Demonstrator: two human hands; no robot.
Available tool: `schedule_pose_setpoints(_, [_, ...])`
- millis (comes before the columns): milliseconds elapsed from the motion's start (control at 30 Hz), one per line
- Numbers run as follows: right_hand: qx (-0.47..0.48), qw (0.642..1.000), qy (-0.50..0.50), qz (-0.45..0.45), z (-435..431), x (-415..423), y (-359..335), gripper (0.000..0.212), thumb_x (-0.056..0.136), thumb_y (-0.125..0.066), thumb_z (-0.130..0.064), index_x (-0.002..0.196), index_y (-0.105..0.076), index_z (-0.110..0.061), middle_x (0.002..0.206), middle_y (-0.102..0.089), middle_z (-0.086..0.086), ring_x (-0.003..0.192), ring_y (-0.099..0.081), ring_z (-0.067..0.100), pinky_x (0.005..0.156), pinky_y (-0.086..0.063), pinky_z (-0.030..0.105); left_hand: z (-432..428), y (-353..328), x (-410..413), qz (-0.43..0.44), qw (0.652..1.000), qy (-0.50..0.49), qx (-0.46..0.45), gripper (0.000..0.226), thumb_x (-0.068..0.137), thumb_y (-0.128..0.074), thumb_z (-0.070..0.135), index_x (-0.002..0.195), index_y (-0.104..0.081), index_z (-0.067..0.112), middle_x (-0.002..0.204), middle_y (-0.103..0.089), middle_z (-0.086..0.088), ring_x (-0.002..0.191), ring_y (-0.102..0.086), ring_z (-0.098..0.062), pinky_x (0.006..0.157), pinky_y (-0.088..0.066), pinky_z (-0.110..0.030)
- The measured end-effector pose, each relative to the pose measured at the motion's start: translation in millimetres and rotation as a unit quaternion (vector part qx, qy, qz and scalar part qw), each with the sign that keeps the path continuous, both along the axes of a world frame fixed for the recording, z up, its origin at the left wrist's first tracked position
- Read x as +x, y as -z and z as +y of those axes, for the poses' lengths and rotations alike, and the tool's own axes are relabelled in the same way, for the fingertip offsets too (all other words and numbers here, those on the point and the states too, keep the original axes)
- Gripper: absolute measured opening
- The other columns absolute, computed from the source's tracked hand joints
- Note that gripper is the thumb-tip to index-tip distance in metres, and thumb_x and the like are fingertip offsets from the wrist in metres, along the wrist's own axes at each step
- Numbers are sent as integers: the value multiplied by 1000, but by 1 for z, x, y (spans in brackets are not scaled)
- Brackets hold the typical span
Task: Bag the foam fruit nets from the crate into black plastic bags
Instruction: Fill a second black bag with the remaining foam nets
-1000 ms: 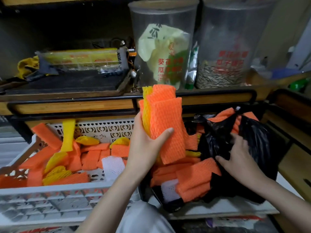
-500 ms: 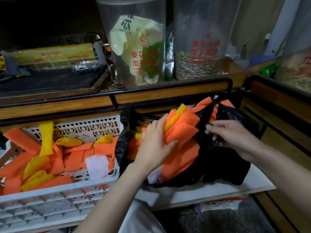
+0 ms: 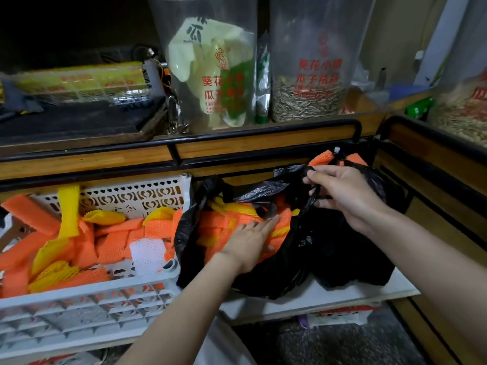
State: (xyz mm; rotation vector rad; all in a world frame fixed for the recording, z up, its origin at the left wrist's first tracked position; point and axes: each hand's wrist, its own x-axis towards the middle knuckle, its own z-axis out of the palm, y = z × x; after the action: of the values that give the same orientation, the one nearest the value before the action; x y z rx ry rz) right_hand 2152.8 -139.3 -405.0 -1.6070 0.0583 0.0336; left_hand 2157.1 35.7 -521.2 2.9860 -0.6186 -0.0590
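A black plastic bag [image 3: 311, 259] lies open on a white board, stuffed with orange and yellow foam nets [image 3: 224, 219]. My left hand [image 3: 250, 242] presses flat on the nets inside the bag's mouth, fingers straight. My right hand [image 3: 342, 193] grips the bag's black handle and rim and holds them up at the right. Left of the bag stands a white plastic crate [image 3: 87, 293] with several loose orange, yellow and white foam nets [image 3: 110, 241] in it. Behind my right hand, orange nets poke out of a second black bag [image 3: 369, 169].
A wooden shelf with a black rail [image 3: 263, 138] runs right above the crate and bag. On it stand two tall clear tubs [image 3: 210, 61], one with sunflower seeds. A wooden counter edge [image 3: 434, 159] closes the right side. Dark floor shows below.
My left hand carried a stack of orange nets from above the crate into the bag and now presses them down. My right hand moved up to the bag's handle. The view shifted right.
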Motion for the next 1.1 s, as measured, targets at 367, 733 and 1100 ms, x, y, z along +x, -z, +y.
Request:
schedule_pose_setpoints(367, [-125,992,-7,-5,-4,3,10,8,96,-51,-18,98,-58,-20,84,-65,-5,62,-54,8,54,-44,20,-6,-9,-17,-20,995,3,-95,53,98,-40,40,143,-27,17,144,-34,-5,134,-27,-22,110,-19,-33])
schedule_pose_setpoints(733, [-478,860,-5,-179,28,-6,7,29,91,-57,-25,117,-48,-16,113,-50,1,99,-53,17,76,-39,29,40,-70,-47,-252,962,106,-8,38,82,-51,24,118,-55,9,99,-58,-5,89,-54,-24,77,-34,-30])
schedule_pose_setpoints(1100, [-476,784,-158,-366,181,-7,15,22,95,-50,-22,116,-48,-19,115,-46,-1,113,-43,17,93,-40,31,232,-69,-78,-277,949,-121,90,26,78,-41,32,93,-54,16,83,-56,-4,80,-51,-26,70,-29,-34])
